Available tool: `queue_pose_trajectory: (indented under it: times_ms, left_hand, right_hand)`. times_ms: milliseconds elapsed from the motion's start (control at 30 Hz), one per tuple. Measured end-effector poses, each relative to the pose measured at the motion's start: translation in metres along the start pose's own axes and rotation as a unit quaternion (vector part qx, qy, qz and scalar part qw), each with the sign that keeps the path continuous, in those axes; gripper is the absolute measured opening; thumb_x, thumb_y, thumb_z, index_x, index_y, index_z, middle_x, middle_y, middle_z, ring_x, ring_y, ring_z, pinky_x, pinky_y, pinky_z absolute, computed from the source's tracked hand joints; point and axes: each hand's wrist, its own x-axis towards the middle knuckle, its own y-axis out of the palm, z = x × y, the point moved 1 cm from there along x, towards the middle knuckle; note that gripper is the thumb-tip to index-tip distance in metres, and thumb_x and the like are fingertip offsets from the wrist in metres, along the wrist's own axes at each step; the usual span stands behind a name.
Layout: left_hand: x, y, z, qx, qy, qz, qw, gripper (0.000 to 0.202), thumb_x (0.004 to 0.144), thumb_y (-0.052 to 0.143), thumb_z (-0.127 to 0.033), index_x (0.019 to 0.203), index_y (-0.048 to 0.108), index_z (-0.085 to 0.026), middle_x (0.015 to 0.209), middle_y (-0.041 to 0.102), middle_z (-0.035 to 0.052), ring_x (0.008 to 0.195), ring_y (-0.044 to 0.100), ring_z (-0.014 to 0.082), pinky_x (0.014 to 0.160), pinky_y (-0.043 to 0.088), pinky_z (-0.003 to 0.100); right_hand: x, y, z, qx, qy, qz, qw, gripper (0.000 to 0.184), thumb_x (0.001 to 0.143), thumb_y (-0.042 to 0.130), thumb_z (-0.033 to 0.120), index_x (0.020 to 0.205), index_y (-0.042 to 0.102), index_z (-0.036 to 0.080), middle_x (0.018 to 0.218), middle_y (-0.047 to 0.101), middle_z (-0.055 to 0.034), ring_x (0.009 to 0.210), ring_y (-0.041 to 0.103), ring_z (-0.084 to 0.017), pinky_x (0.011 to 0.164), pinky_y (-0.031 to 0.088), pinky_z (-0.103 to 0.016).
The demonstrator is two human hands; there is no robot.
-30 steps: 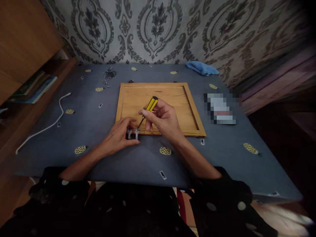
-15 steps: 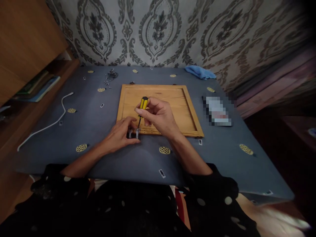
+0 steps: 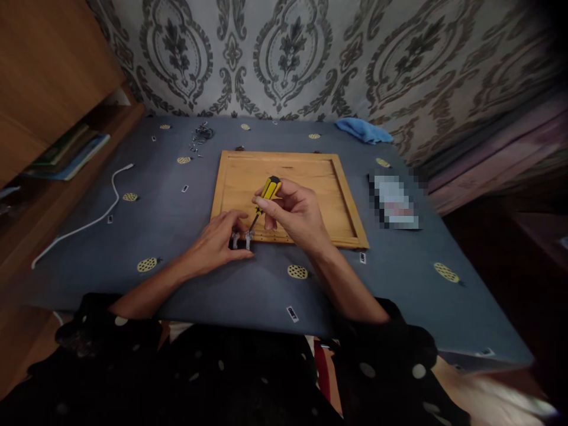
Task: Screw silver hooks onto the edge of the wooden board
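My right hand [image 3: 293, 214] is closed around a yellow-handled screwdriver [image 3: 268, 190], its handle leaning away from me and its tip down on a small metal fitting [image 3: 242, 239]. My left hand [image 3: 216, 241] pinches that fitting between thumb and fingers. The fitting sits at the near left edge of the wooden panel [image 3: 310, 177], which lies flat on the grey table [image 3: 177, 284]. A white cable [image 3: 91, 225] trails off to the left, well apart, and loose screws [image 3: 199, 134] and a blue cloth [image 3: 364, 130] lie near the wall.

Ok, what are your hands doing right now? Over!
Right hand gripping yellow screwdriver, tip on metal bracket. Left hand pinching it at wooden panel edge. Nothing blocking.
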Motion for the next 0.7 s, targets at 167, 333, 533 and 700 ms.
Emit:
queue_pose_trajectory:
  times_ms: [167, 333, 533, 700]
  left_hand:
    - [0.0007, -0.0006, -0.0006, -0.004, -0.006, 0.004, 1.000, 0.065, 0.073, 0.085, -0.032, 0.126, 0.048, -0.023, 0.108, 0.068, 0.0049, 0.103, 0.064, 0.0257, 0.092, 0.050, 0.042]
    - [0.0007, -0.0008, -0.0013, -0.008, -0.006, 0.005, 1.000, 0.064, 0.074, 0.086, -0.032, 0.125, 0.048, -0.024, 0.107, 0.068, 0.0054, 0.104, 0.064, 0.0264, 0.093, 0.050, 0.043]
    - [0.0001, -0.0013, -0.0013, -0.006, -0.010, 0.009, 1.000, 0.065, 0.074, 0.084, -0.031, 0.127, 0.047, -0.023, 0.110, 0.068, 0.0059, 0.105, 0.063, 0.0265, 0.095, 0.050, 0.044]
    - [0.0001, -0.0018, -0.0012, -0.005, -0.007, 0.009, 1.000, 0.065, 0.074, 0.085, -0.032, 0.127, 0.048, -0.023, 0.111, 0.067, 0.0057, 0.105, 0.064, 0.0272, 0.096, 0.050, 0.044]
  right_hand:
    - [0.0000, -0.0001, 0.0007, 0.006, 0.004, -0.002, 1.000, 0.046, 0.073, 0.084, 0.057, 0.079, 0.055, 0.022, 0.074, 0.064, 0.0055, 0.044, 0.052, -0.005, 0.041, 0.046, -0.022]
    - [-0.0035, -0.0039, 0.0078, 0.000, 0.011, 0.027, 1.000, 0.045, 0.082, 0.077, 0.059, 0.104, 0.069, 0.020, 0.084, 0.069, 0.0015, 0.048, 0.056, -0.005, 0.050, 0.052, -0.024]
    - [-0.0032, -0.0025, 0.0047, 0.017, -0.010, 0.006, 1.000, 0.035, 0.077, 0.084, 0.049, 0.088, 0.071, 0.018, 0.073, 0.065, 0.0036, 0.044, 0.053, -0.004, 0.042, 0.047, -0.020]
    - [-0.0020, -0.0004, 0.0058, 0.029, -0.031, 0.010, 0.999, 0.037, 0.076, 0.085, 0.049, 0.079, 0.064, 0.018, 0.069, 0.063, 0.0050, 0.044, 0.052, -0.004, 0.040, 0.045, -0.019]
